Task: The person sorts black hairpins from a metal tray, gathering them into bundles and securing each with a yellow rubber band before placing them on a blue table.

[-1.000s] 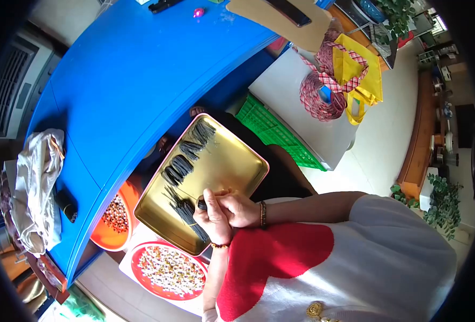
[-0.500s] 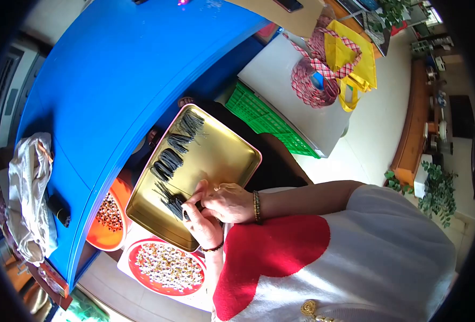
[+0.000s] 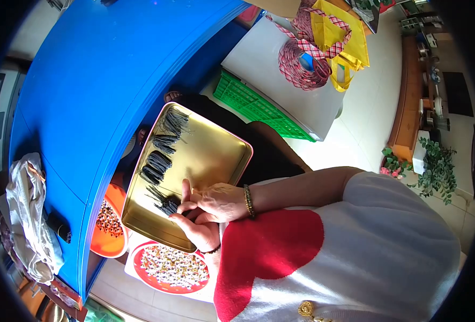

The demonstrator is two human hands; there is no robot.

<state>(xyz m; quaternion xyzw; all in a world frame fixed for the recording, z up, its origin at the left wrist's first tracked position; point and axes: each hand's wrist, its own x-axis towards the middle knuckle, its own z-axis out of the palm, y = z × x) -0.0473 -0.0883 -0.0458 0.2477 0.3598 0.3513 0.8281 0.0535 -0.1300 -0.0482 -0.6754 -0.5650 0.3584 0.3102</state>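
Note:
My right hand (image 3: 224,202), with a beaded bracelet at the wrist, meets my left hand (image 3: 200,232) over the near edge of a gold metal tray (image 3: 205,153). The fingers of both hands are closed together in a pinch, while one finger sticks up beside them. Something small and dark shows between them, mostly hidden by the fingers. Just beyond my fingertips lies a bundle of black cords (image 3: 165,203) in the tray. Several more black cord bundles (image 3: 155,167) line the tray's far side.
A red dish of small pale beads (image 3: 176,266) and an orange bowl of brown beads (image 3: 108,219) stand beside the tray. A blue table (image 3: 114,80) runs along the far side. A checked ribbon roll (image 3: 291,67) and yellow bag (image 3: 350,51) lie on a board above a green crate (image 3: 259,102).
The view has shifted a little, so the tray and surroundings sit slightly differently. My left hand's fingers have changed position, and one finger now points out more. Both hands stay together.

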